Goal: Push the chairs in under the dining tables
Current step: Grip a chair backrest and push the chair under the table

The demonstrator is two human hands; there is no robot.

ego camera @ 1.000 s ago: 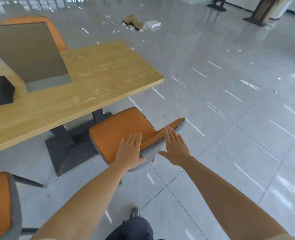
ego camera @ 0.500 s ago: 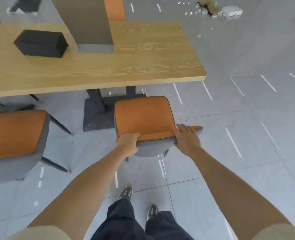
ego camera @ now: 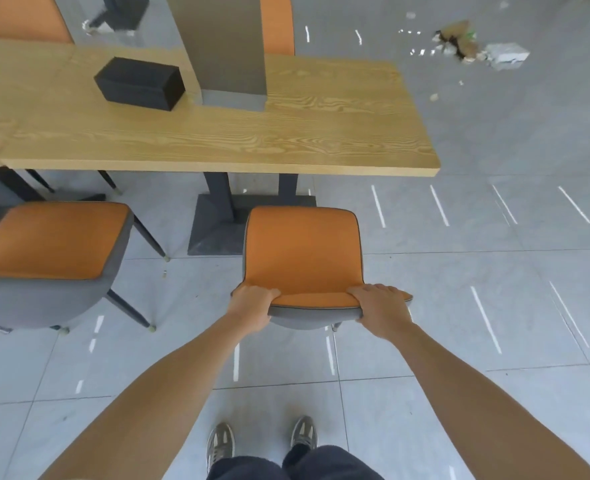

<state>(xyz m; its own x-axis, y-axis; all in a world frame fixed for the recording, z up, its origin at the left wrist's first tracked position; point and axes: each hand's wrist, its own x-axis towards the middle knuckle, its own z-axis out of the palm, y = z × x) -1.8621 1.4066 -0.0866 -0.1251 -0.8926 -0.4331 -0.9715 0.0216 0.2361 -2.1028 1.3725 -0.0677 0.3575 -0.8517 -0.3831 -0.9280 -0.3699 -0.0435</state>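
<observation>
An orange chair [ego camera: 302, 251] with a grey shell stands on the floor facing the wooden dining table [ego camera: 217, 133], its seat in front of the table's near edge, not under it. My left hand [ego camera: 252, 306] grips the left end of its backrest top. My right hand [ego camera: 380, 306] grips the right end. A second orange chair [ego camera: 51, 244] stands to the left, also out from the table, turned slightly.
A black box [ego camera: 139, 83] and a grey upright panel [ego camera: 224, 46] sit on the table. The table's dark pedestal base [ego camera: 217, 230] lies just ahead of the held chair. More orange chairs [ego camera: 276, 26] stand on the far side. Debris [ego camera: 477, 46] litters the floor at the far right.
Both hands went from flat against the backrest to gripping its top edge. The chair now faces the table squarely, and my view has swung to look straight down on it.
</observation>
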